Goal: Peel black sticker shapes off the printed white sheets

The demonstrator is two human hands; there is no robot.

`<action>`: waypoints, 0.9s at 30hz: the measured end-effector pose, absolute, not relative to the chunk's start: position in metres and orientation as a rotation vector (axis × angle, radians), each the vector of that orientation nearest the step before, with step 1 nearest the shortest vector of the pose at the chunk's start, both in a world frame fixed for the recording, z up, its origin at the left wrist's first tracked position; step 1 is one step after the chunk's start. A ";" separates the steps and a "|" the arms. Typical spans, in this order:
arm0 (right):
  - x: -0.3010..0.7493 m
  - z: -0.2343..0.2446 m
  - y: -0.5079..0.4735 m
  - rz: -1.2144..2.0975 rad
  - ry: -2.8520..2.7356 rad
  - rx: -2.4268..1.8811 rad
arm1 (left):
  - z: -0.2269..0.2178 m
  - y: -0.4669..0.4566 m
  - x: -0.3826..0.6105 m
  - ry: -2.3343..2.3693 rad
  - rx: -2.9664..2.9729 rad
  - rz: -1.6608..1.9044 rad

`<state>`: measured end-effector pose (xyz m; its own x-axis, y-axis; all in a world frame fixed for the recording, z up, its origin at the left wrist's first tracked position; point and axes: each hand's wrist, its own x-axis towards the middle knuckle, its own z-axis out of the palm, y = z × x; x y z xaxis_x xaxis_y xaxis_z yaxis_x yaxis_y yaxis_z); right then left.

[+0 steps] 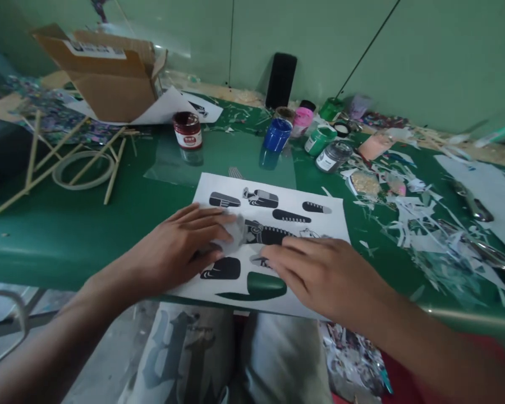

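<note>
A white sheet of paper printed with black shoe-like and other shapes lies at the table's front edge. On its left side rests my left hand, fingers stretched out and spread, beside a pale, blurry translucent patch. My right hand lies on the sheet's right half, its fingers bent and pressed together over the printed shapes. Whatever those fingers may grip is hidden beneath them. Close to my right fingertips, a boot-shaped opening in the paper appears to show the green table.
At the back stand a cardboard box, a dark red paint jar, a blue jar and a phone. Wooden sticks and a tape ring lie left. Paper scraps and metal tools cover the right.
</note>
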<state>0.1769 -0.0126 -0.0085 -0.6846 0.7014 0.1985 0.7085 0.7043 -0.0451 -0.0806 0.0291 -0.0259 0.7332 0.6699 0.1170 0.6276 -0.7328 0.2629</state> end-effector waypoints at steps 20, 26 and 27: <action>0.146 -0.019 0.007 -0.249 -2.811 -1.097 | -0.029 0.037 -0.075 1.025 2.609 0.446; 0.147 -0.012 0.018 -0.265 -2.923 -0.984 | -0.029 0.036 -0.075 1.009 2.614 0.458; 0.148 -0.012 0.019 -0.260 -2.924 -0.970 | -0.029 0.036 -0.075 1.009 2.613 0.461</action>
